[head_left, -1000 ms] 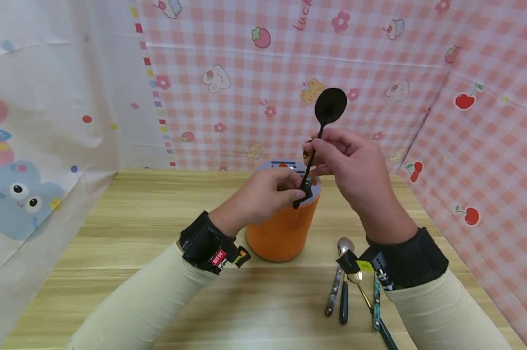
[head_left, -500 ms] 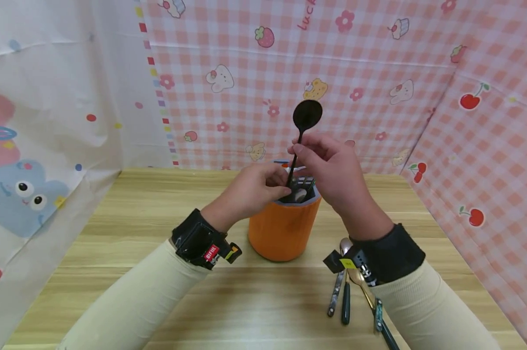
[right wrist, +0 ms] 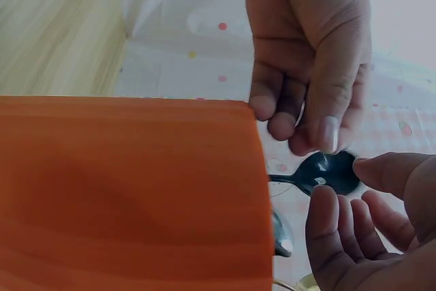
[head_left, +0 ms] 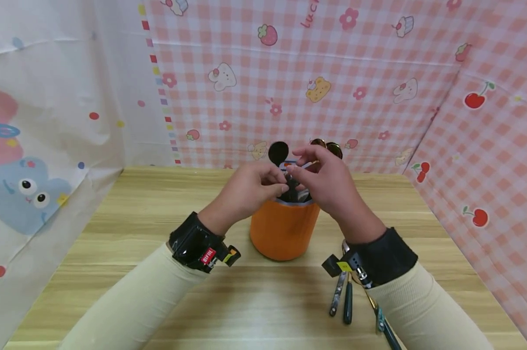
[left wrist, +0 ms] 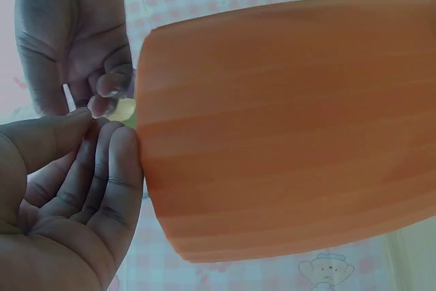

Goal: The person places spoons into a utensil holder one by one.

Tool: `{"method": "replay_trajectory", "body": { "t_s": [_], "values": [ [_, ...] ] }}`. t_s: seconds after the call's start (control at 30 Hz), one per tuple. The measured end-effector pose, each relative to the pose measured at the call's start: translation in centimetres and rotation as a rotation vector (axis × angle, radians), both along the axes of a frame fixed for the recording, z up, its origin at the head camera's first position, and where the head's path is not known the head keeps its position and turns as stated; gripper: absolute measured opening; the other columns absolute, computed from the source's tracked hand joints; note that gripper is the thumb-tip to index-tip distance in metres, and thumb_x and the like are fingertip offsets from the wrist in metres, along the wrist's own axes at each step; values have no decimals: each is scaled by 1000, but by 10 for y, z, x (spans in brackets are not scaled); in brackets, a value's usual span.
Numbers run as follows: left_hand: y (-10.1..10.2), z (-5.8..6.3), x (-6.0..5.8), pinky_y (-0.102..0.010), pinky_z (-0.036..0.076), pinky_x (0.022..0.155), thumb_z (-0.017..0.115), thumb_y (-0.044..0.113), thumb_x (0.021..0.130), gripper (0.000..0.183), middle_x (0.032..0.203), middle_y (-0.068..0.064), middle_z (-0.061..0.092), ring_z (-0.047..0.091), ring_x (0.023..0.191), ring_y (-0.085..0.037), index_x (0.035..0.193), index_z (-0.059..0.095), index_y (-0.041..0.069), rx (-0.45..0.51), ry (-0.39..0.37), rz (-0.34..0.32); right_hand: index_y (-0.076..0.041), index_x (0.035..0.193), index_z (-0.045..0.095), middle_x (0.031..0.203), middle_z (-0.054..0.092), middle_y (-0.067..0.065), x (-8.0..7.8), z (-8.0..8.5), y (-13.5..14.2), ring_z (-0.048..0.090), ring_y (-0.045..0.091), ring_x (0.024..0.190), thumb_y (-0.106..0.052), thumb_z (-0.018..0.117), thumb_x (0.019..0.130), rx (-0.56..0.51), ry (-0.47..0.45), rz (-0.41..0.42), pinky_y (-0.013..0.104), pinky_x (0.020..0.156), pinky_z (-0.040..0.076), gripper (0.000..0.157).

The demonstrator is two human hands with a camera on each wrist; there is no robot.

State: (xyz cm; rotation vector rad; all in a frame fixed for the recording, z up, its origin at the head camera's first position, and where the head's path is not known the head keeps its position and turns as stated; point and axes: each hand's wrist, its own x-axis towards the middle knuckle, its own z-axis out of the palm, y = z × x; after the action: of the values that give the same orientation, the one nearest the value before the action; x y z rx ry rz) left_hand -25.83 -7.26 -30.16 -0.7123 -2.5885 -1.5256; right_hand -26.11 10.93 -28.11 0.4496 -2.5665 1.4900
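Observation:
An orange cylindrical utensil holder (head_left: pixel 285 228) stands on the table with several utensils in it. The black spoon (head_left: pixel 278 153) stands in it bowl up; the lower part of its handle is hidden behind my left hand. My left hand (head_left: pixel 252 192) hovers at the near left of the holder's top, fingers loosely curled, nothing seen between them. In the right wrist view the spoon's bowl (right wrist: pixel 325 172) lies past both hands' fingertips. My right hand (head_left: pixel 329 182) is over the right of the top, thumb and fingers apart and bare.
Two shiny dark-gold spoon heads (head_left: pixel 326 146) rise behind my right hand. On the table at right lie a dark-handled utensil (head_left: pixel 348 304), a grey-handled one (head_left: pixel 337 299) and others partly under my right sleeve. Pink checked cloth (head_left: pixel 228 43) hangs behind and at right.
The black spoon has gone down and left into the holder. My right hand has let go of it and its fingers have spread. My left hand has shifted slightly left.

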Motion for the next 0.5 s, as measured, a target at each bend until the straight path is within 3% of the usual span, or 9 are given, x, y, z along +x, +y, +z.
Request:
{"method": "replay_trajectory", "body": {
  "t_s": [0.17,0.5],
  "values": [
    [3,1,6,-33,55,74,69,15,93,5,90,-4,67,63,84,-17,93,66,11,-11,-37,10,-8,121,54,104,52,12,2,-4,6,62,26,85,-20,66,95,-30,-41,-6,38,71,59,31],
    [15,-1,18,-32,54,68,70,21,92,7,92,-1,70,64,78,-18,96,71,15,5,-101,-45,-8,110,60,100,62,12,13,-14,22,61,25,84,-20,64,96,61,-80,0,39,73,57,20]
  ]
}}
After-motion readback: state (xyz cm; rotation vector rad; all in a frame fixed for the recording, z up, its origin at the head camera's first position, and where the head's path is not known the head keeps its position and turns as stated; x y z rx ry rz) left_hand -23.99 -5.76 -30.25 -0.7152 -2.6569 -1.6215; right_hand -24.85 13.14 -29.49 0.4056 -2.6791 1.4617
